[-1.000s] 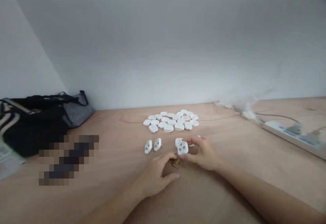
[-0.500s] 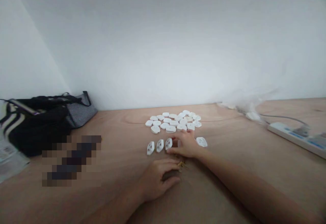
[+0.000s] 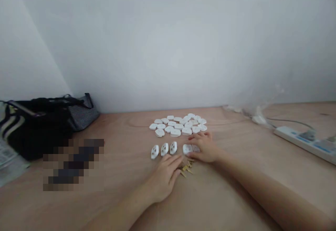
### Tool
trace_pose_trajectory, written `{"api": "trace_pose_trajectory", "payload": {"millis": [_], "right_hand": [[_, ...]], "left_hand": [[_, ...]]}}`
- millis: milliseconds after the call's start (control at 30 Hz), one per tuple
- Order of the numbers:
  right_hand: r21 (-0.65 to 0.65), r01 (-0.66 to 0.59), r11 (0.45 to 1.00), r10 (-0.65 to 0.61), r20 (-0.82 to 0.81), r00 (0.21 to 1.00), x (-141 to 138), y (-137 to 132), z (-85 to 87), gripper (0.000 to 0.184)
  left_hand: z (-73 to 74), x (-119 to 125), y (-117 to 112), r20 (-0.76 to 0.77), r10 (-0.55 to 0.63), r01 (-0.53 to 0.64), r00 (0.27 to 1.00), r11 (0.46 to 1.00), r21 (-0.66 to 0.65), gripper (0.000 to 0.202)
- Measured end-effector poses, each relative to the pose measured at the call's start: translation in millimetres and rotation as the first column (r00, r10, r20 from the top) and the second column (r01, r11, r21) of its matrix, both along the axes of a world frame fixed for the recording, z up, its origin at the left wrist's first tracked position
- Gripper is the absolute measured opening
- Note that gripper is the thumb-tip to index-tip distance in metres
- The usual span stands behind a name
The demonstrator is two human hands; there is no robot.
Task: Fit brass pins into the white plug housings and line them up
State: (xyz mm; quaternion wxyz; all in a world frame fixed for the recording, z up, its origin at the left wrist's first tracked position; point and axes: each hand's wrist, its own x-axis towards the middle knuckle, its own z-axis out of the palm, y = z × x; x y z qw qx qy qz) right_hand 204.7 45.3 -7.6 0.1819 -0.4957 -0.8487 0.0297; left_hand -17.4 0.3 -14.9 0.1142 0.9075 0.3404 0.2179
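Right of the frame's lower centre, a white piece [image 3: 187,149] lies just left of my nearer right hand [image 3: 206,147], fingers parted; whether they grip anything I can't tell.

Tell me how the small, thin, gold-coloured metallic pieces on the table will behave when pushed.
The gold-coloured metallic pieces would probably scatter, lying loose in a jumble. Their straight outlines suggest stiffness; their small size suggests each is light.
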Motion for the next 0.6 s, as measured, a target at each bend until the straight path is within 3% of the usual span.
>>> {"api": "trace_pose_trajectory", "payload": {"millis": [267, 600], "right_hand": [[0.001, -0.078, 0.997, 0.078, 0.001, 0.997, 3.3, -22.9, 4.1, 0.040], [-0.039, -0.070, 0.997, 0.069, -0.023, 0.997, 12.5, -45.0, 0.7, 0.048]], "left_hand": [[9.2, -2.1, -4.5, 0.052, -0.045, 0.048, 0.998, 0.997, -0.057, 0.026], [3.4, -3.3, 5.1, 0.056, 0.055, -0.052, 0.997, 0.997, -0.063, 0.023]]}}
